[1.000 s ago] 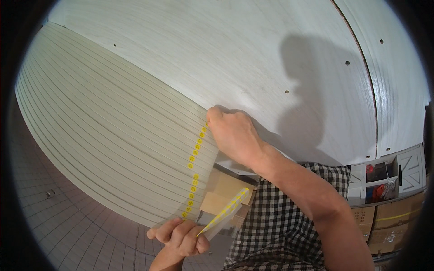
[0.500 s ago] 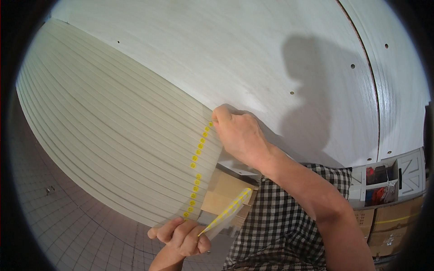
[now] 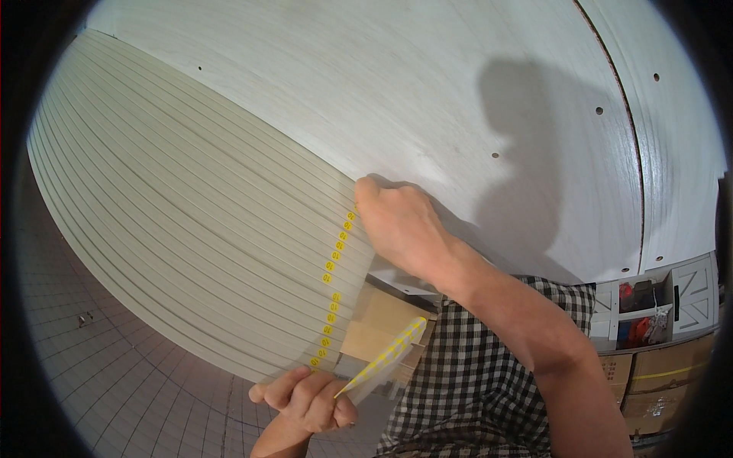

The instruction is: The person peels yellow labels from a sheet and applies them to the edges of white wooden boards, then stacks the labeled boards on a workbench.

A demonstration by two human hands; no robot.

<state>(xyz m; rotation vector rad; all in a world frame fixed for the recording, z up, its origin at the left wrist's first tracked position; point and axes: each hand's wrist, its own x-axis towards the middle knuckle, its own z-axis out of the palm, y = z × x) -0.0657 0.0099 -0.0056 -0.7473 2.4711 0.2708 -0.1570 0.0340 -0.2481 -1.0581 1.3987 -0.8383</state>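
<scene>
A stack of long beige panels or strips [image 3: 206, 183] lies aslant on a pale board, its near end toward me. A broken line of small round-cornered yellow stickers [image 3: 331, 267] crosses that end, roughly one per strip. My right hand [image 3: 405, 229] is closed over the far corner of the stack, at the top of the sticker line; its fingertips are mostly hidden. At the near corner my left hand [image 3: 305, 401] is closed around a bent sheet of yellow stickers [image 3: 382, 359], whose free end sticks up to the right. Its knuckles are beside the lowest stickers.
A large whitish board [image 3: 305, 76] with small holes stretches behind the stack. Cardboard boxes [image 3: 657, 393] and a white shelf unit [image 3: 691, 294] holding red and dark items stand at the right. Tiled floor [image 3: 160, 382] shows at lower left. My checked garment [image 3: 481, 366] is close to the stack.
My right hand has shifted very slightly left at the far corner and now covers more of the topmost sticker. My left hand and the sheet have hardly moved.
</scene>
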